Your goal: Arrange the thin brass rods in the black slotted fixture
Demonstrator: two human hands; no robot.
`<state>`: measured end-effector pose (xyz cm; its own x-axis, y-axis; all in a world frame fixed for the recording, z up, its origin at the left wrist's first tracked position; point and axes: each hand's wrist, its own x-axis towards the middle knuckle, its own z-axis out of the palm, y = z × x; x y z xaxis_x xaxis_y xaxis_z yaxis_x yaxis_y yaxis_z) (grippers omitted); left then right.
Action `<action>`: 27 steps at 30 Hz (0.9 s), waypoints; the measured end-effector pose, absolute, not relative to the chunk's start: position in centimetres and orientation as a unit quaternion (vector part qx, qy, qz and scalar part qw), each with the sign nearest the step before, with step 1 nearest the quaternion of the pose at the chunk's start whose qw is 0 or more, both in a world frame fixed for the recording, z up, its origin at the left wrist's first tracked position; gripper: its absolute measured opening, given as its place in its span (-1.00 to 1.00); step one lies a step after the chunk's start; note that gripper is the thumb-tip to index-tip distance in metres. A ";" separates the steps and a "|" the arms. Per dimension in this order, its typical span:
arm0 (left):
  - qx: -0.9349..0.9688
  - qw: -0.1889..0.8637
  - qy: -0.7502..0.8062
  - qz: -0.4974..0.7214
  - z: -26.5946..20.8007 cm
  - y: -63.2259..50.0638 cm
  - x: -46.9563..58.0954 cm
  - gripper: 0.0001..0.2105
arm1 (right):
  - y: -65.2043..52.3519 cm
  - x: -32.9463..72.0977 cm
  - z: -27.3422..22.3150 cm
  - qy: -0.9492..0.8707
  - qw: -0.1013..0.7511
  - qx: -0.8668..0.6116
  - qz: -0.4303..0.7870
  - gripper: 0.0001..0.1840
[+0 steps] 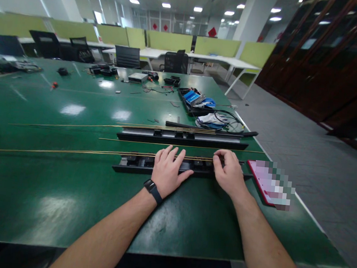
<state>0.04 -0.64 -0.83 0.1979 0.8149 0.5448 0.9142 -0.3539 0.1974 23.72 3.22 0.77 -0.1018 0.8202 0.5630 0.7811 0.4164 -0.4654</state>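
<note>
My left hand [168, 170] lies with fingers spread across the near black rail [140, 169] and the thin brass-coloured rods [88, 152] running along its top. Further right, the fingers of my right hand [229, 172] are pinched at the right part of those rods; exactly what sits between the fingertips is hidden. Dark blocks [198, 164] show inside the rail's channel between my hands. Beyond it a single thin rod [127, 141] lies on the table. A second black rail [180, 141] stands parallel behind, with more brass-coloured rods above it.
A red-edged phone-like object [266, 184], partly blurred, lies right of the near rail. Behind the rails are a black tray [186, 103] of blue items, white gloves [213, 120] and black cables. Small parts and a grey box [137, 77] sit across the green table [88, 214].
</note>
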 end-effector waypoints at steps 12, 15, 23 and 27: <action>-0.770 0.085 -0.563 -0.286 -0.8 -0.7 0.2 -0.36 | 3.8 24.2 0.4 -0.683 0.385 -0.614 0.086 -0.67; -0.770 0.090 -0.560 -0.293 -0.8 -0.6 0.2 -0.34 | 3.8 24.0 0.4 -0.687 0.383 -0.609 0.100 -0.68; -0.768 0.091 -0.554 -0.307 -1.2 -0.3 0.3 -0.30 | 6.0 26.1 -0.6 -0.622 0.361 -0.686 0.108 -0.63; -0.770 0.101 -0.551 -0.305 -1.1 -0.3 0.3 -0.31 | 6.0 25.6 -0.2 -0.640 0.259 -0.718 0.095 -0.52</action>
